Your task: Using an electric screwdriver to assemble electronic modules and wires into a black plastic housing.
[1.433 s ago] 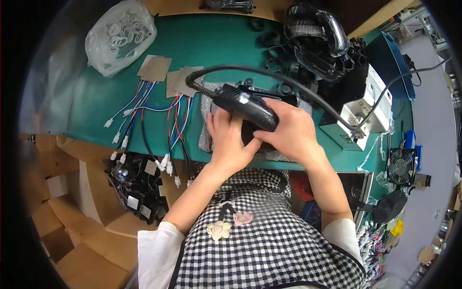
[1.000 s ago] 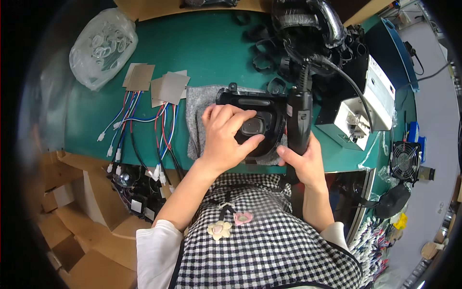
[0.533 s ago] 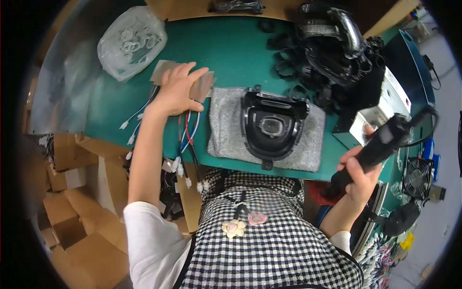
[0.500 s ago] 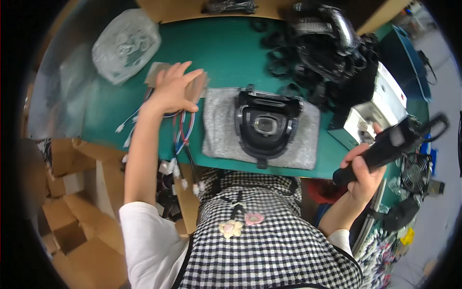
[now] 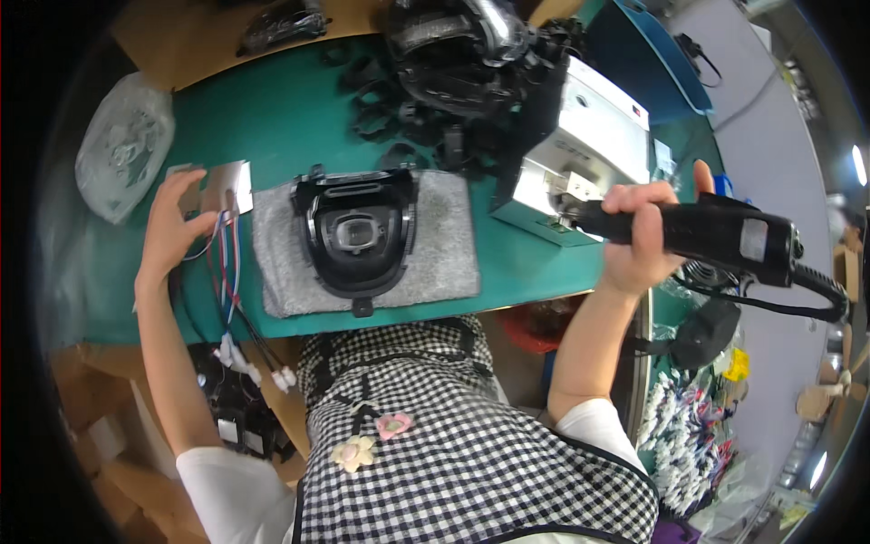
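My right hand [image 5: 639, 236] is wrapped round a black electric screwdriver [image 5: 716, 238], held roughly level. Its tip end points left, at the front of a silver-white box-shaped screw feeder [image 5: 580, 136]; whether they touch I cannot tell. At the left, my left hand [image 5: 172, 222] is open, thumb and fingers apart, over flat metal plates [image 5: 228, 188] with coloured wires [image 5: 227, 272] hanging off the table's near edge. Between the hands, a black plastic housing [image 5: 356, 234] with a lens-like window lies on a grey cloth [image 5: 444, 240].
Black ring-shaped parts and film-wrapped black parts [image 5: 453, 54] are heaped at the back. A clear plastic bag [image 5: 125, 150] lies at the far left. A blue bin [image 5: 648, 54] stands back right. White-ended wire bundles [image 5: 684, 444] lie at lower right, cardboard boxes [image 5: 118, 426] at lower left.
The view has swung to the right. My right hand has brought the screwdriver up to the screw feeder, its tip end now turned toward it. My left hand stays by the plates, fingers less spread.
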